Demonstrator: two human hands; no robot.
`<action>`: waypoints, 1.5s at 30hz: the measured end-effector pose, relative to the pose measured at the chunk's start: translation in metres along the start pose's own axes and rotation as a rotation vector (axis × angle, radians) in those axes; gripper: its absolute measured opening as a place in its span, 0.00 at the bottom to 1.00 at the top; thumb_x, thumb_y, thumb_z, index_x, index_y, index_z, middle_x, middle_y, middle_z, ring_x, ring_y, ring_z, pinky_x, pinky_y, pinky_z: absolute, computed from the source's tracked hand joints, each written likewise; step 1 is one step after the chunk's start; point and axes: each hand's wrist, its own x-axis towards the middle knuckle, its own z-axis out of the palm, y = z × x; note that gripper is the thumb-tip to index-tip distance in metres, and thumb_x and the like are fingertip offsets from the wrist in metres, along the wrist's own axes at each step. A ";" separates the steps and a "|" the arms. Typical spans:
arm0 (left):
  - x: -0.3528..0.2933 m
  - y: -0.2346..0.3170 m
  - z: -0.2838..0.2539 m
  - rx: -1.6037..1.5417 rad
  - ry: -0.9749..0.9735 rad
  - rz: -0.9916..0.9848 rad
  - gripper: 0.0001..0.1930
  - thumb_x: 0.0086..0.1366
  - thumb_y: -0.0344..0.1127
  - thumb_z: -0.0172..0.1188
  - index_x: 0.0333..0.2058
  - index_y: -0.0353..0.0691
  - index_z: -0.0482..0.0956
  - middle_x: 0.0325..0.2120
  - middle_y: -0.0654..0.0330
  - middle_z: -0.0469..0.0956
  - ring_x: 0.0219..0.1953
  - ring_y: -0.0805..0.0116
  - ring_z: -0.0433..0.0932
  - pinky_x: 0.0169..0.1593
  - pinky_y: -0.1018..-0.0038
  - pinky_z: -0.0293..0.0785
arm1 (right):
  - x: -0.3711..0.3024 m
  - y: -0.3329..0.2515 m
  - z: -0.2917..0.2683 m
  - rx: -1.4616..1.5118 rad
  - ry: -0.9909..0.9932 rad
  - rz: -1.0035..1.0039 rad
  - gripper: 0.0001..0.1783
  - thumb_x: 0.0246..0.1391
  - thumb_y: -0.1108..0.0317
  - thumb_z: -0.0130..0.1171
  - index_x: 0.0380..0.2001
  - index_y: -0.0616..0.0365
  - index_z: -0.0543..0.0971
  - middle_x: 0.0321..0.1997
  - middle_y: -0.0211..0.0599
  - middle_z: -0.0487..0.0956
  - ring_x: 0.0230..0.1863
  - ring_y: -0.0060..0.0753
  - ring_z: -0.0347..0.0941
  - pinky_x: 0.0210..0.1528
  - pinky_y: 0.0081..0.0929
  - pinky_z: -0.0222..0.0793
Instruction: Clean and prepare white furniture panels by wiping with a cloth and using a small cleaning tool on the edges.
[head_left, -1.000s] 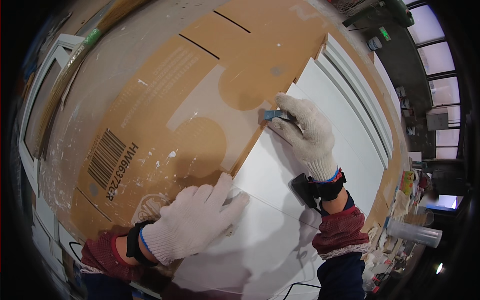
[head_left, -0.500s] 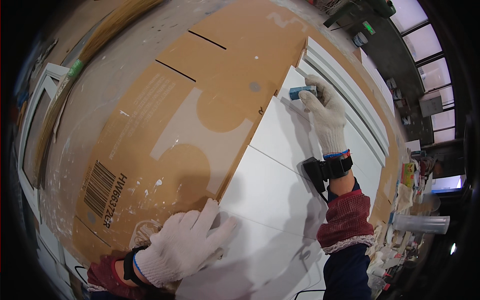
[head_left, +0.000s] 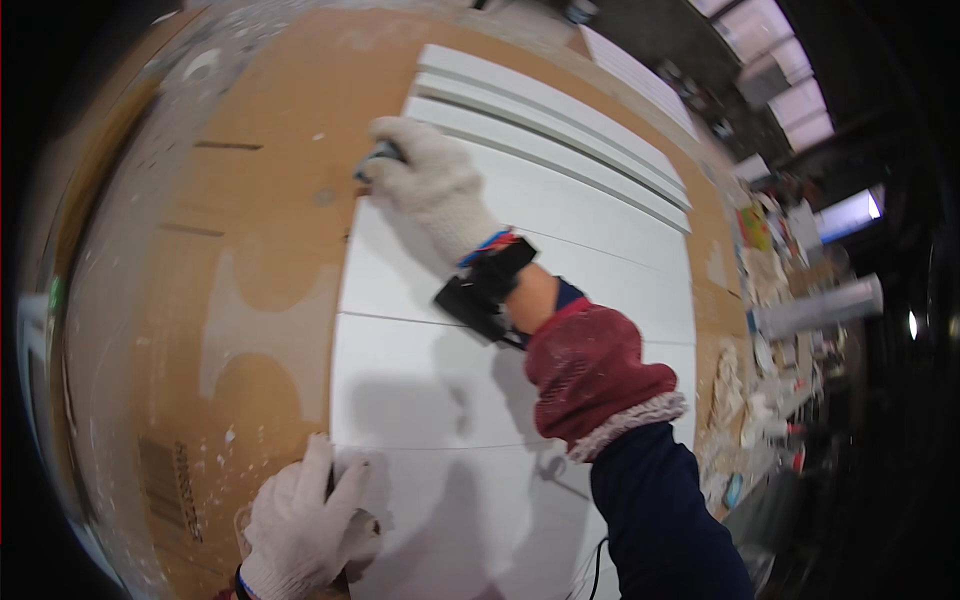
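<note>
My right hand (head_left: 428,185), in a pale knitted work glove, grips a small blue sanding block (head_left: 376,160). It holds the block at the far left edge of several flat white boards (head_left: 620,310) laid side by side. The glove covers part of the block. My left hand (head_left: 300,525), gloved too, lies at the near left edge of the boards, fingers spread, with its thumb side over the white surface. Nothing shows in its grasp.
The boards rest on brown cardboard (head_left: 270,290) flecked with white paint. Narrow white strips (head_left: 550,125) lie along the far boards. On the right are a clear plastic cylinder (head_left: 820,308) and cluttered bottles and rags. A pale frame (head_left: 35,350) stands at the left.
My right hand has moved left with the sanding block, from over the boards to their left edge. My left hand stays near the boards' left edge. The view has turned and shifted.
</note>
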 end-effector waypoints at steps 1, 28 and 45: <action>0.000 0.002 0.000 0.002 -0.005 0.058 0.35 0.43 0.42 0.69 0.53 0.40 0.74 0.54 0.41 0.69 0.38 0.51 0.74 0.41 0.61 0.72 | -0.002 -0.011 -0.005 0.191 -0.085 0.127 0.15 0.50 0.66 0.57 0.42 0.60 0.76 0.39 0.49 0.78 0.42 0.52 0.75 0.46 0.41 0.71; 0.127 0.040 -0.008 -0.290 0.039 -0.486 0.38 0.59 0.36 0.61 0.66 0.34 0.57 0.52 0.45 0.74 0.47 0.57 0.77 0.51 0.69 0.73 | -0.335 0.081 -0.403 -0.074 0.640 0.987 0.20 0.56 0.67 0.63 0.51 0.61 0.76 0.32 0.28 0.76 0.26 0.17 0.70 0.26 0.18 0.68; 0.162 0.064 0.007 0.235 0.042 -0.456 0.38 0.57 0.43 0.61 0.64 0.33 0.61 0.59 0.46 0.68 0.60 0.50 0.68 0.61 0.62 0.65 | -0.335 0.107 -0.395 -0.333 0.522 0.895 0.22 0.52 0.60 0.65 0.47 0.61 0.78 0.37 0.33 0.78 0.38 0.26 0.74 0.44 0.25 0.71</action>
